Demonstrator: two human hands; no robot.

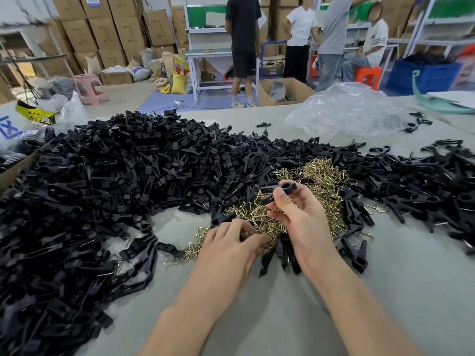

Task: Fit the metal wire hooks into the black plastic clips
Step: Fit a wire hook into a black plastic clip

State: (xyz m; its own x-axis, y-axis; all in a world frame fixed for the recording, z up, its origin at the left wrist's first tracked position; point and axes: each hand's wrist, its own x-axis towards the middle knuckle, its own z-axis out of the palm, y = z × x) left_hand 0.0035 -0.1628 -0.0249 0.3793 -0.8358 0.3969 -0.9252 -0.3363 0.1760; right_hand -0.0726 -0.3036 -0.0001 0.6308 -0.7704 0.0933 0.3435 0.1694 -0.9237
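Our right hand (300,219) pinches one clip (280,191) above the hook pile (321,176), left hand (231,245) in it, hold unclear; we reckon the clip heap (115,176) beside it awaits us.

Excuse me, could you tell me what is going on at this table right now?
A person is fitting clips together at a grey table. The right hand holds one black clip up above a heap of brass-coloured wire hooks. The left hand reaches into that heap with curled fingers; whether it has a hook yet is unclear. No hook shows in the held clip. A big pile of loose black clips spreads around the hooks.
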